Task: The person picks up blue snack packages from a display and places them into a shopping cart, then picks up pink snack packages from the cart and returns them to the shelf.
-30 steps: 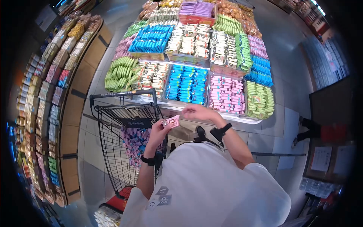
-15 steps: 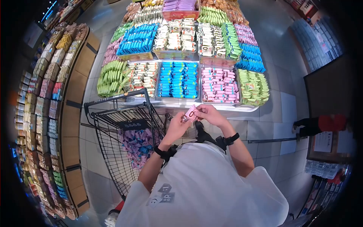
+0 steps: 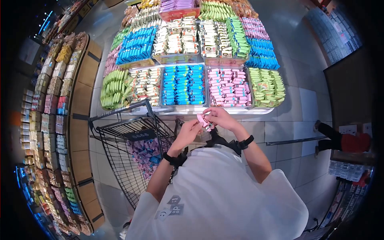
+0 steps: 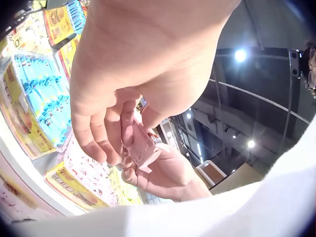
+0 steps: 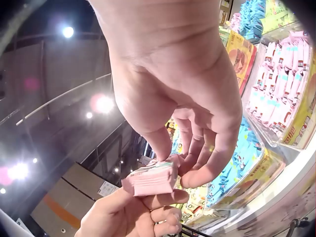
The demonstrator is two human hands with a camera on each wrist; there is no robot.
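A small pink snack packet (image 3: pixel 201 118) is held in front of the body, close to the near edge of the display. My left hand (image 3: pixel 189 132) pinches one end between thumb and fingers. From the other side, the thumb and fingertips of my right hand (image 3: pixel 222 119) pinch the packet as well. In the right wrist view the packet (image 5: pixel 152 180) shows a ridged pink side, and its far part is hidden by fingers. The left wrist view has its pink end (image 4: pixel 145 152) sticking out between both hands.
Bins of pink packets (image 3: pixel 228 89), blue packets (image 3: pixel 184 86) and green packets (image 3: pixel 267 88) stand on the tiered display ahead. To the left is a black shopping cart (image 3: pixel 154 120) with pink and purple packets (image 3: pixel 146 158) inside. Shelving (image 3: pixel 84 136) lines the far left; another person (image 3: pixel 352 143) is at right.
The right hand, apart from the packet one second ago, came in and took hold of it beside the left hand. The packet moved right and was turned. The head view shifted.
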